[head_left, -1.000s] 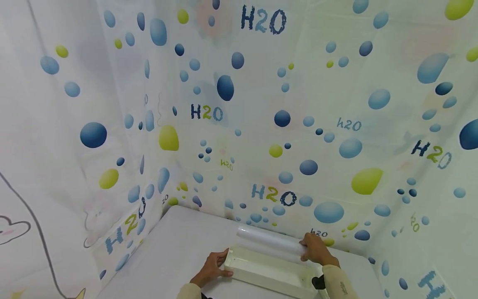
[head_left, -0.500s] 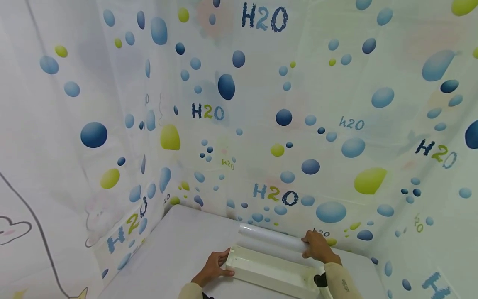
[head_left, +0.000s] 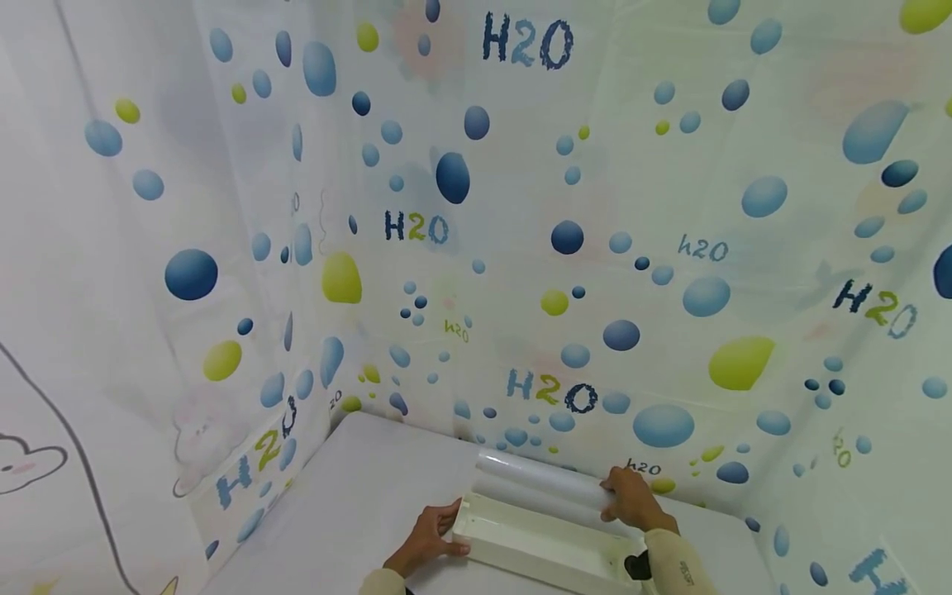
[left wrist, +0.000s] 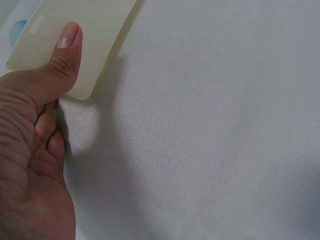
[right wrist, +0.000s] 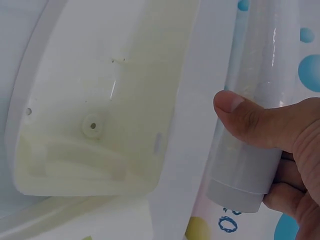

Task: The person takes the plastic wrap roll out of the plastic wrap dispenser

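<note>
My left hand [head_left: 429, 541] grips the left end of a long, cream plastic box [head_left: 535, 529], open at the top. In the left wrist view the thumb presses flat on the box's side [left wrist: 95, 50]; most of the fingers hide behind the palm. My right hand [head_left: 635, 498] holds the right end of a white plastic-film roll [head_left: 543, 478], which lies behind the box, roughly parallel to it. In the right wrist view the thumb lies across the roll [right wrist: 250, 150] and the fingers curl behind it. Small holes show in the floor of the box [right wrist: 60, 110].
A white-covered table [head_left: 357, 471] lies under everything. Behind it hangs a curtain [head_left: 513, 330] printed with blue and green bubbles and "H2O" lettering, close to the roll. Another curtain [head_left: 97, 289] stands on the left. A black strap [head_left: 637, 565] sits at the right wrist.
The head view has shifted slightly. Both hands keep the same hold on the box and the roll, with no clear movement of either.
</note>
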`<state>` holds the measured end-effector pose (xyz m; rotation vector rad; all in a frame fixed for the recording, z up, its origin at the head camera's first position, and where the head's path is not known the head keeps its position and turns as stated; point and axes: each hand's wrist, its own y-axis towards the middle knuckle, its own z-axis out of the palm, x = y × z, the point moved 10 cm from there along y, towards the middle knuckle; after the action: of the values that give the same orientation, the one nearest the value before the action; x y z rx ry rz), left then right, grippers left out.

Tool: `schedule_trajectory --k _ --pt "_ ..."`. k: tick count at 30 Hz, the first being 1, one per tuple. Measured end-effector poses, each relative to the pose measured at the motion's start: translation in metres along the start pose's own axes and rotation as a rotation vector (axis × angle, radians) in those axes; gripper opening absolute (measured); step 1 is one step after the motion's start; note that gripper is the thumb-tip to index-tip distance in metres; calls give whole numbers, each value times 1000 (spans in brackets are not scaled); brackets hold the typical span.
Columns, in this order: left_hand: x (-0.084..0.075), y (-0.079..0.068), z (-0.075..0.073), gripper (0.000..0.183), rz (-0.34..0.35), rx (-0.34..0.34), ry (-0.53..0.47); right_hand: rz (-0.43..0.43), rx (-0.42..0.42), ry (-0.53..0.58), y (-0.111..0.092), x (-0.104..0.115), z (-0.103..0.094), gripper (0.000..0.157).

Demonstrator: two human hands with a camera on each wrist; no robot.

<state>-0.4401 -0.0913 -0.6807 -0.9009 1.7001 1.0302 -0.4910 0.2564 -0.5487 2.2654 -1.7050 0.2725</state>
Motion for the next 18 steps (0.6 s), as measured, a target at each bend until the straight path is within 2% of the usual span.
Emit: schedule_trajectory --k 4,8,14,18 --pt "10 3 -2 105 -27 -14 -30 -2 -6 3 2 1 -2 56" --pt "11 2 -2 110 -35 -5 -64 -4 -2 7 2 2 -3 57" --pt "13 1 0 107 -38 3 -76 20 14 4 4 -3 5 55" --pt "12 2 1 106 -14 7 -83 26 17 1 6 -3 7 57"
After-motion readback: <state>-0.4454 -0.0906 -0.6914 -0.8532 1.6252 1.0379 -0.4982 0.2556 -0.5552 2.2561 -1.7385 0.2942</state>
